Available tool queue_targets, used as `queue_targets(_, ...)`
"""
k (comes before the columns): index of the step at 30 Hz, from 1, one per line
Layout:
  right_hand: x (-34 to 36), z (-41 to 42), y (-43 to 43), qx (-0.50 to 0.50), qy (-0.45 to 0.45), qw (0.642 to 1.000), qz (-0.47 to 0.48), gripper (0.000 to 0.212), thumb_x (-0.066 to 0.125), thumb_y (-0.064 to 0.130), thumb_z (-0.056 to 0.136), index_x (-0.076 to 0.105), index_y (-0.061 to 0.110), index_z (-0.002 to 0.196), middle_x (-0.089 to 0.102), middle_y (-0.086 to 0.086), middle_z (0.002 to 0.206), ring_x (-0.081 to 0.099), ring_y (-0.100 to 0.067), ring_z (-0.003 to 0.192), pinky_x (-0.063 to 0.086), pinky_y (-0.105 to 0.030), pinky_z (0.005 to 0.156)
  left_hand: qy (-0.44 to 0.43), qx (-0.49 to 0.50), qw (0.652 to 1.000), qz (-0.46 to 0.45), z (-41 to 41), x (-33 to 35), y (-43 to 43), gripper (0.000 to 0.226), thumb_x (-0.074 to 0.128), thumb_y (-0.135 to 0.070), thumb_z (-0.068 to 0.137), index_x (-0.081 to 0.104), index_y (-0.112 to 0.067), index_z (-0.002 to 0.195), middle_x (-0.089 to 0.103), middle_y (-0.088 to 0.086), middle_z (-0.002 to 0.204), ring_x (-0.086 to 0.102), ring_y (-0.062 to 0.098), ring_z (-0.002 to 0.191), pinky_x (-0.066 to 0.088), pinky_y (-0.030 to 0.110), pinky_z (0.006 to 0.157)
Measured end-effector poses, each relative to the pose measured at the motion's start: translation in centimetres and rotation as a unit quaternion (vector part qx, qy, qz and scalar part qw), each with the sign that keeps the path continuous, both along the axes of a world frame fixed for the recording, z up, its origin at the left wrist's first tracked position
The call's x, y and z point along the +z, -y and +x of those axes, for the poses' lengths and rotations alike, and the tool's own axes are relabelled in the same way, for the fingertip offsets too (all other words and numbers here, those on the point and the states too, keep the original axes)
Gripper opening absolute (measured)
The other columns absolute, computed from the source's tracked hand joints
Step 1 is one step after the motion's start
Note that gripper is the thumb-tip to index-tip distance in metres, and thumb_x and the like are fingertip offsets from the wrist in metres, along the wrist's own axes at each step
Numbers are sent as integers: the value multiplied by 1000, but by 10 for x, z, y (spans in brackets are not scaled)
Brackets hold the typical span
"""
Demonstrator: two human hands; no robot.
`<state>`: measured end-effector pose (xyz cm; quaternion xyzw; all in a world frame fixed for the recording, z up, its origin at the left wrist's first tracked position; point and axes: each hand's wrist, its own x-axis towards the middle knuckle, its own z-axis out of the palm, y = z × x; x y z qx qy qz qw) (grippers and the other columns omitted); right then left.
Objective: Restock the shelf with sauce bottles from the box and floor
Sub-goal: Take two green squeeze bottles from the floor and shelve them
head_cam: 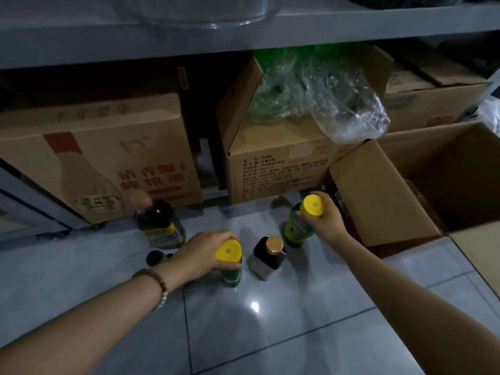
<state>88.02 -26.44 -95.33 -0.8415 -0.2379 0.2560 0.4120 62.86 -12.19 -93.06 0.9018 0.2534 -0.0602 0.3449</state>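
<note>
Several sauce bottles stand on the grey tiled floor in front of a low shelf. My left hand (205, 253) grips a green bottle with a yellow cap (228, 252) near its top. My right hand (324, 220) grips a second yellow-capped green bottle (299, 226) just left of the open cardboard box (378, 196). Between the two stands a small dark bottle with a tan cap (269, 257). A larger dark bottle with a tan cap (158, 223) stands behind my left hand. A dark cap (155, 257) shows beside my left wrist.
Under the grey shelf board (351, 23) sit closed cartons: a printed one (108, 163) at left and one (273, 163) holding crumpled clear plastic (338, 104). More cartons (422, 101) stand at the back right. A glass bowl (194, 12) rests on the shelf.
</note>
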Motion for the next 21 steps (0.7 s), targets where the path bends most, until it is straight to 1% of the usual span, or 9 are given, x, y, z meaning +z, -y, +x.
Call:
queue_targets(3, -3, -4, 1, -6, 17, 1000, 22, 53, 78, 15, 76, 50, 14, 122, 55, 0, 109, 53, -19, 104, 47, -33, 83, 57, 106, 993, 19, 6, -10, 2, 49, 76, -53, 66, 60, -26, 104, 68, -2, 96, 62, 17, 90, 47, 29, 73)
queue_targets(6, -6, -6, 1, -3, 30, 999, 33, 52, 79, 16, 74, 51, 15, 119, 55, 2, 105, 52, -15, 98, 48, -33, 83, 103, 184, 975, 64, 14, -16, 6, 49, 75, -54, 67, 62, -21, 101, 69, 2, 90, 63, 20, 84, 45, 28, 67)
queue_targets(8, -7, -6, 1, -7, 26, 999, 40, 53, 79, 15, 74, 51, 14, 118, 55, 1, 104, 52, -15, 98, 49, -35, 84, 125, 217, 965, 78, 24, -16, 8, 49, 73, -55, 68, 63, -19, 99, 69, 2, 88, 63, 21, 83, 48, 31, 67)
queue_targets(12, -9, -2, 4, -16, -6, 999, 49, 59, 79, 11, 74, 48, 10, 123, 53, 0, 107, 50, -14, 100, 44, -31, 84, 114, 255, 954, 105, 47, -14, 3, 48, 67, -61, 71, 61, -21, 98, 68, 0, 87, 62, 20, 82, 51, 35, 65)
queue_targets(15, -18, -2, 11, -8, -44, 998, 44, 64, 79, 9, 73, 45, 9, 127, 51, -2, 116, 47, -16, 109, 43, -33, 92, 109, 280, 946, 121, 56, -15, -3, 48, 63, -65, 72, 58, -23, 95, 64, -4, 84, 60, 18, 78, 46, 30, 57)
queue_targets(17, -24, -2, 13, -14, -68, 997, 46, 67, 79, 10, 73, 44, 8, 130, 52, -5, 122, 47, -18, 114, 43, -35, 97, 95, 279, 948, 125, 59, -17, -5, 49, 60, -67, 73, 53, -23, 94, 60, -6, 83, 57, 17, 76, 42, 29, 57)
queue_targets(18, -27, -2, 14, -17, -76, 996, 45, 69, 79, 10, 72, 44, 8, 131, 52, -7, 126, 47, -21, 117, 43, -38, 100, 89, 273, 952, 108, 59, -20, -7, 50, 59, -67, 73, 51, -23, 94, 58, -6, 83, 56, 17, 76, 42, 29, 58)
queue_targets(19, -29, -1, 14, -20, -82, 995, 45, 69, 79, 11, 72, 44, 8, 132, 52, -8, 129, 48, -24, 120, 43, -40, 101, 87, 263, 958, 69, 58, -22, -10, 52, 60, -67, 72, 48, -22, 95, 57, -6, 84, 56, 17, 76, 42, 29, 59)
queue_targets(21, -33, 0, 13, -24, -95, 994, 51, 69, 80, 13, 72, 45, 9, 132, 53, -10, 131, 49, -27, 122, 43, -42, 102, 91, 227, 968, -51, 53, -27, -19, 58, 66, -66, 66, 45, -23, 100, 56, -6, 87, 57, 14, 79, 44, 29, 62)
